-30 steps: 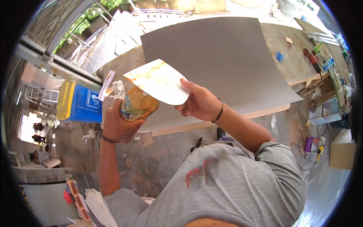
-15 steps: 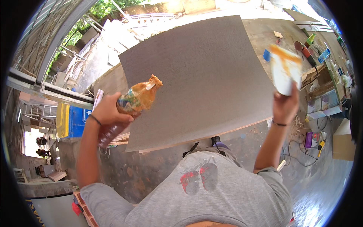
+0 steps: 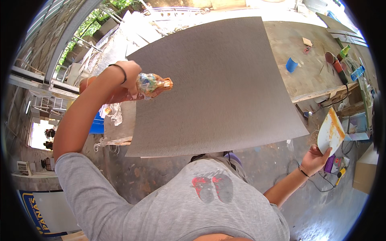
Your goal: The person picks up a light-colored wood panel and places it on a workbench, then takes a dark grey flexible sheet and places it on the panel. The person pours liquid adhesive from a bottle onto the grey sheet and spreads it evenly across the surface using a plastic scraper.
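A large grey sheet (image 3: 213, 80) lies flat in front of me on a wooden surface. Above its left part, my left hand (image 3: 128, 78) grips a clear plastic bottle (image 3: 155, 85) smeared with orange-brown stuff. The bottle is tipped nearly level, its neck pointing right over the sheet; no flow from it shows. Low on the right, beyond the sheet's near right corner, my right hand (image 3: 315, 160) pinches the lower end of a thin white spreader plate (image 3: 330, 134). An orange smear runs along its face.
On the wooden bench (image 3: 281, 44) to the right are a curved blue piece (image 3: 291, 65), a small wood block (image 3: 307, 41), a red-and-black power tool (image 3: 337, 70) and a green bottle (image 3: 345, 51). Cables and a cardboard box (image 3: 366, 168) occupy the right floor; a blue bin (image 3: 97, 124) stands left.
My left hand has moved up and rolled over, tipping the bottle closer to level. The right hand with the spreader has swung down and outward from over the bench.
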`<action>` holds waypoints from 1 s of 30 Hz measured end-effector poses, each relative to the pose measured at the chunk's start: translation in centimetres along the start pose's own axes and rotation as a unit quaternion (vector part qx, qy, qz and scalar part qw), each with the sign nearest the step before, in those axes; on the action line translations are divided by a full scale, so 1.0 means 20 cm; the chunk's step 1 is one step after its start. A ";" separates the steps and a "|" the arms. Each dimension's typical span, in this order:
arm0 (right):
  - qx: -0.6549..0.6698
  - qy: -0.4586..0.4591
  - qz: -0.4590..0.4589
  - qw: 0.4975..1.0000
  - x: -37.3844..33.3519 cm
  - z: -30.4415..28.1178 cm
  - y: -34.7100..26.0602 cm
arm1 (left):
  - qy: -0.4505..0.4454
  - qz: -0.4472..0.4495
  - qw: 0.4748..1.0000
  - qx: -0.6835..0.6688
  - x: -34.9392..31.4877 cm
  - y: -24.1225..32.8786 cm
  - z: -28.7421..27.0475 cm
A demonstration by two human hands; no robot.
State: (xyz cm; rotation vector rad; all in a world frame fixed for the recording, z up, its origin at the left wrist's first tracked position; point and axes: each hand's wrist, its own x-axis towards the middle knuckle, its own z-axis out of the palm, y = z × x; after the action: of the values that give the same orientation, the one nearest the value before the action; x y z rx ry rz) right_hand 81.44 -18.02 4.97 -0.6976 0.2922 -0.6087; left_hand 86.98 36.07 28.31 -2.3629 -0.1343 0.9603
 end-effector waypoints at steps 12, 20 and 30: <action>-0.039 0.050 -0.047 0.997 0.03 -0.05 -0.09 | 0.168 0.012 0.986 -0.005 0.25 -0.04 -0.36; -0.050 0.067 -0.058 0.995 0.00 0.00 -0.08 | 0.263 -0.002 0.963 -0.067 0.14 -0.06 -0.39; -0.071 0.028 -0.075 0.994 0.03 0.10 -0.05 | 0.234 -0.039 0.960 -0.151 0.03 -0.25 0.04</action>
State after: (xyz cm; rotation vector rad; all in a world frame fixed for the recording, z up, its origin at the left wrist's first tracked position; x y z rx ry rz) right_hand 82.32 -17.97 7.09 -0.8464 0.3396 -0.7561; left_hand 87.44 40.69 30.30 -2.7715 -0.1978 0.3384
